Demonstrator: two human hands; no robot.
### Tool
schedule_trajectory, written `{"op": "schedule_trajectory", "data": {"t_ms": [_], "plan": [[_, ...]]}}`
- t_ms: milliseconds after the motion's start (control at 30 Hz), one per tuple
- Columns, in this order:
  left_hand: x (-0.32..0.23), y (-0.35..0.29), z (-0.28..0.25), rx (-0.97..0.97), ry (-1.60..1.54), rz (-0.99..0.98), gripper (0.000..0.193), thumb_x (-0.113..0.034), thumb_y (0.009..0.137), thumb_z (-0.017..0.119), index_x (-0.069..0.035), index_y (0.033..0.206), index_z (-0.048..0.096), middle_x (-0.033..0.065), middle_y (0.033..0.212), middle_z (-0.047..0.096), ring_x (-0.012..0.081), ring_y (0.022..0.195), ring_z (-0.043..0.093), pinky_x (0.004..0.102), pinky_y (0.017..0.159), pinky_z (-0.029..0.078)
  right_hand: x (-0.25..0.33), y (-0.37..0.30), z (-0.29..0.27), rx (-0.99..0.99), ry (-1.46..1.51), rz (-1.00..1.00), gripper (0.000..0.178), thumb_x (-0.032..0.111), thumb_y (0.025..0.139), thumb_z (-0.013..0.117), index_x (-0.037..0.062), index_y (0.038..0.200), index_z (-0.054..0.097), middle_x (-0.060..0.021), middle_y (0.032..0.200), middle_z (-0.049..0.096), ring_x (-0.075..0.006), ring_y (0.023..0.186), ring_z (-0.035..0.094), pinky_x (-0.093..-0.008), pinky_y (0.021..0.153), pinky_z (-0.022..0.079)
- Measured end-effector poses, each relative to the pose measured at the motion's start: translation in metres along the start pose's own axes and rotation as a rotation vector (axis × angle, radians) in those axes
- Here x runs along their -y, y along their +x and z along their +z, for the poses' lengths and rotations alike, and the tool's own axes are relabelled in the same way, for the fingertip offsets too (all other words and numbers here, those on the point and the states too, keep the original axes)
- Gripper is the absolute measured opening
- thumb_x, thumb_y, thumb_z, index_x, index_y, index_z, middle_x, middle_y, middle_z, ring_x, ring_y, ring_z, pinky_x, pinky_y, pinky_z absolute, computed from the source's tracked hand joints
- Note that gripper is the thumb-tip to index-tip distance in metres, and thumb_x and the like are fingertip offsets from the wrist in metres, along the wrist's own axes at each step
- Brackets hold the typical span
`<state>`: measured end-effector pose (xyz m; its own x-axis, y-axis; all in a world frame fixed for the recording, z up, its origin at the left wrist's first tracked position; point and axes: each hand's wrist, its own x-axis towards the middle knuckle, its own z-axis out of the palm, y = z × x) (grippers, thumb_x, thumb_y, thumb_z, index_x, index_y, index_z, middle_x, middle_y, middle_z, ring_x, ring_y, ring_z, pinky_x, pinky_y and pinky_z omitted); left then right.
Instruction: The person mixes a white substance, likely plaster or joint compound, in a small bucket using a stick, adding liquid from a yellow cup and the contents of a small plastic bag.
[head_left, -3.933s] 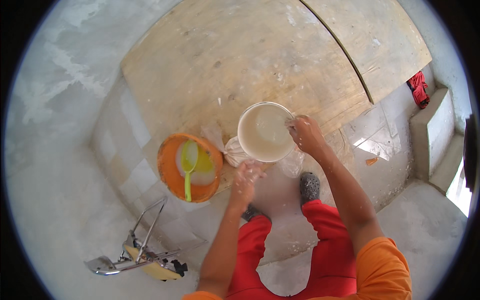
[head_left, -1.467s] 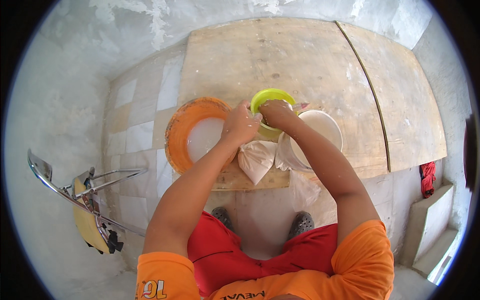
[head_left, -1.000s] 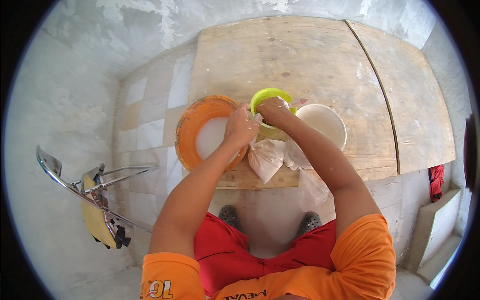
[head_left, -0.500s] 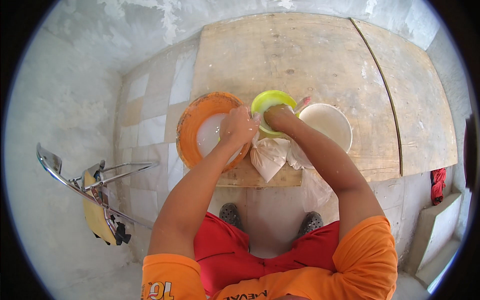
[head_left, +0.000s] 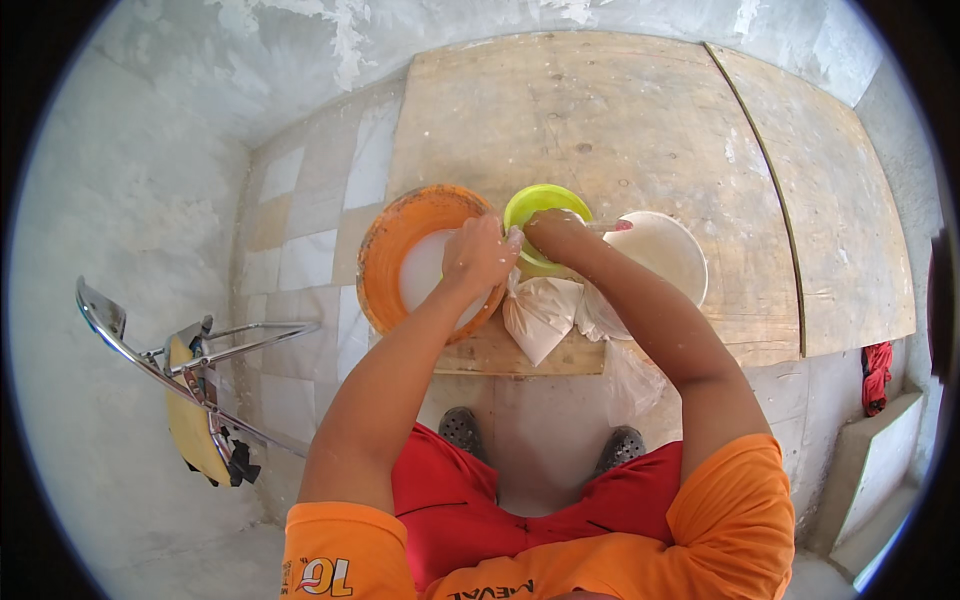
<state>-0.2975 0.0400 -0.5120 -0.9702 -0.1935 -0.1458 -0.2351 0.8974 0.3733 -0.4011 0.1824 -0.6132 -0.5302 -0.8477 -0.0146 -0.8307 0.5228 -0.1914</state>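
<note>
On worktop, left to right. Item: folded metal frame point(head_left: 190, 370) with a yellow part, on the floor well left, apart from the work. Item: orange basin point(head_left: 385, 250), white contents, standing partly on tiles and partly on the board point(head_left: 640, 130). Item: left hand point(head_left: 478, 255), over the basin's right rim, fingers curled on the near edge of the green bowl point(head_left: 545, 205); grip narrow, holding that edge. Item: green bowl, between basin and bucket, touching both hands. Item: right hand point(head_left: 560, 235), grip closed on the bowl's right side; a thin pink-tipped stick point(head_left: 612, 226) shows past it, whether held I cannot tell. Item: plastic bags point(head_left: 545, 315) of pale powder, at the board's near edge. Item: white bucket point(head_left: 670, 255), just right. Risks, judged: bowl tipping could spill; bags may slide off the edge.
</note>
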Motion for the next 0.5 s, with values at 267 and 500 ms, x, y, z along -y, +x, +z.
{"op": "schedule_trajectory", "data": {"t_ms": [267,500], "plan": [[0.009,-0.002,0.003,-0.032,-0.053,0.056,0.036,-0.033,0.095,0.067,0.002,0.1,0.067,0.0269,0.095,0.072,0.0447,0.094,0.069,0.053,0.083,0.053,0.005,0.012,-0.006,-0.031,-0.013,0.029,0.013,0.011,0.087,0.067,0.0082,0.09,0.079,-0.0147,0.094,0.077,-0.0322,0.089,0.077,-0.0455,0.077,0.06],[0.001,-0.001,-0.004,0.039,-0.085,0.003,0.038,-0.034,0.096,0.065,0.001,0.11,0.069,0.026,0.102,0.073,0.0449,0.1,0.069,0.0535,0.087,0.054,-0.005,0.018,-0.021,0.053,0.078,0.065,0.015,0.015,0.087,0.069,0.0077,0.095,0.08,-0.0159,0.099,0.078,-0.0326,0.088,0.077,-0.0466,0.08,0.06]]}}
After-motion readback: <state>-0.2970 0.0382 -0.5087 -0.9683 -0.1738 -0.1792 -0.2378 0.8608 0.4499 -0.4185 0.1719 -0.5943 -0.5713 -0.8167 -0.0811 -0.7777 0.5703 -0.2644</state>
